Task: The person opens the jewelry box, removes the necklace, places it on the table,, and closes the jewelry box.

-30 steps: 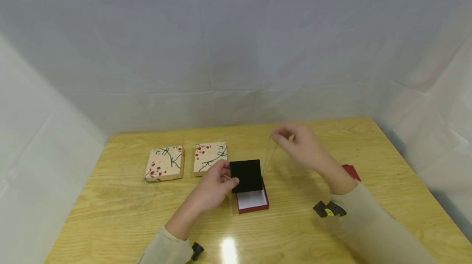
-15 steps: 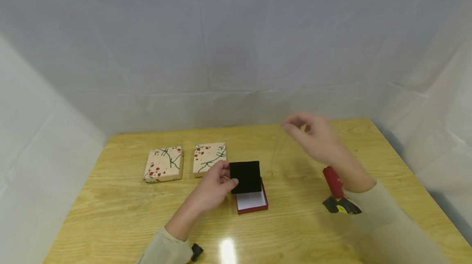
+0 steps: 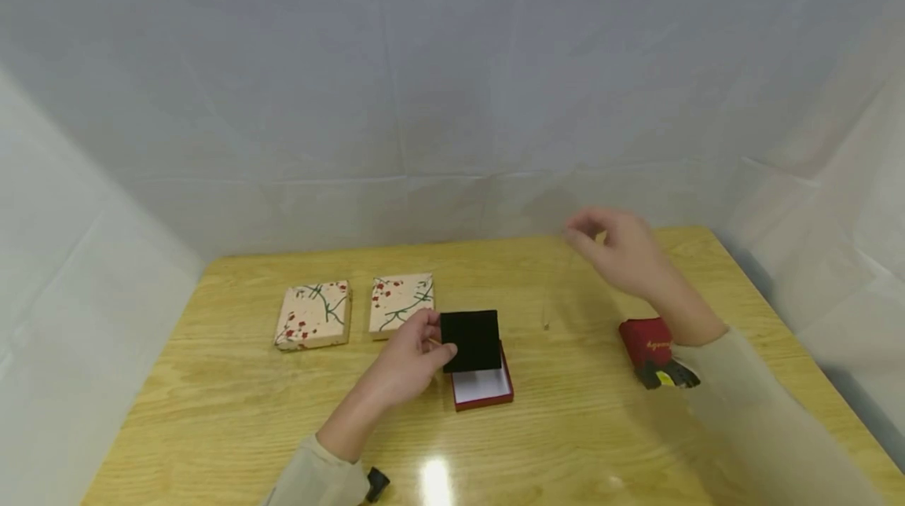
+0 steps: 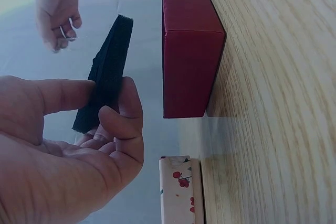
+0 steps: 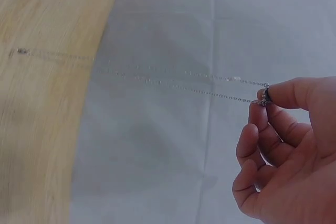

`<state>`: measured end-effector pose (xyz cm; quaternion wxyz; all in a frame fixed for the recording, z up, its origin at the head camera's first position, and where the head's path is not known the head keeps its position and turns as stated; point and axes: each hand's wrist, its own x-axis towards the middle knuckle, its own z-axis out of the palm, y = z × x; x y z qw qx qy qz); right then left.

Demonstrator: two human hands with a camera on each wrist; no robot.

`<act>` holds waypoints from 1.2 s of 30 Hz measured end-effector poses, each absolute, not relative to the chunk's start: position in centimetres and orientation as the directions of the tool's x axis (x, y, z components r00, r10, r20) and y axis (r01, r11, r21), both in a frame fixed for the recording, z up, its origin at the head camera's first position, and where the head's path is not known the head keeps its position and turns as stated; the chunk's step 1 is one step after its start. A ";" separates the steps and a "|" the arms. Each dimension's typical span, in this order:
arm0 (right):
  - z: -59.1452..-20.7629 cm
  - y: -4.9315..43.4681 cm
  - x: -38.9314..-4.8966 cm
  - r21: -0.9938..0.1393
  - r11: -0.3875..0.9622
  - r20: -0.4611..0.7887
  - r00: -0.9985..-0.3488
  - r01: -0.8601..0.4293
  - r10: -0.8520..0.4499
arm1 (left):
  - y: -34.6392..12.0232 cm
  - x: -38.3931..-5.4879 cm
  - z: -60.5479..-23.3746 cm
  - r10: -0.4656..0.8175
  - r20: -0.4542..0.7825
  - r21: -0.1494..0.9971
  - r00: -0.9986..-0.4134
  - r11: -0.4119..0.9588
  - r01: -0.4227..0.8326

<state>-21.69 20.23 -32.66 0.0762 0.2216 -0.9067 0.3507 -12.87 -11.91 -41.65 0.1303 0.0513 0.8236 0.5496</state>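
Observation:
My left hand [image 3: 410, 357] pinches a square black foam pad [image 3: 470, 341] by its left edge, above an uncovered red box [image 3: 484, 388] with a white inside. In the left wrist view the pad [image 4: 110, 72] shows edge-on between thumb and fingers, next to the red box's side [image 4: 191, 56]. Up to the right, my right hand [image 3: 615, 251] holds a thin silver necklace [image 5: 194, 74] between thumb and fingertip. The chain hangs down in two strands, with a small pendant [image 5: 22, 51] at its low end. In the head view the chain is faint and the right hand blurred.
Two cream boxes with red blossoms and green branches lie to the left, one further out [image 3: 314, 316] and one [image 3: 401, 303] just behind the left hand. A dark red pouch [image 3: 646, 341] with gold lettering lies under the right forearm. White sheeting [image 3: 452, 97] surrounds the wooden table.
My right hand has moved right and slightly up, carrying the necklace away from the black pad. More of the red pouch shows. The left hand keeps its place with the pad.

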 end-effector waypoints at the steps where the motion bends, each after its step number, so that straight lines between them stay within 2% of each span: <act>1: -32.8 20.3 -22.1 -0.598 0.660 0.285 -0.890 -0.455 -0.355 | -11.9 -12.8 -41.7 0.228 -0.157 0.918 -0.961 0.394 -0.057; 8: -33.7 20.1 -25.5 -0.625 0.646 0.220 -0.893 -0.439 -0.394 | -11.7 -12.7 -41.8 0.221 -0.153 0.910 -0.963 0.411 -0.051; 15: -34.4 19.2 -29.2 -0.579 0.637 0.368 -0.860 -0.509 -0.352 | -11.3 -12.6 -41.9 0.213 -0.153 0.910 -0.965 0.411 -0.054; 21: -35.8 19.4 -30.1 -0.554 0.631 0.420 -0.837 -0.543 -0.351 | -11.0 -12.6 -41.8 0.234 -0.150 0.911 -0.961 0.410 -0.042; 29: -38.1 20.2 -29.3 -0.590 0.673 0.235 -0.893 -0.445 -0.384 | -10.9 -12.6 -41.7 0.250 -0.140 0.918 -0.958 0.396 -0.031; 36: -39.2 20.6 -28.5 -0.580 0.700 0.129 -0.896 -0.415 -0.425 | -11.0 -12.6 -41.6 0.249 -0.150 0.922 -0.957 0.385 -0.044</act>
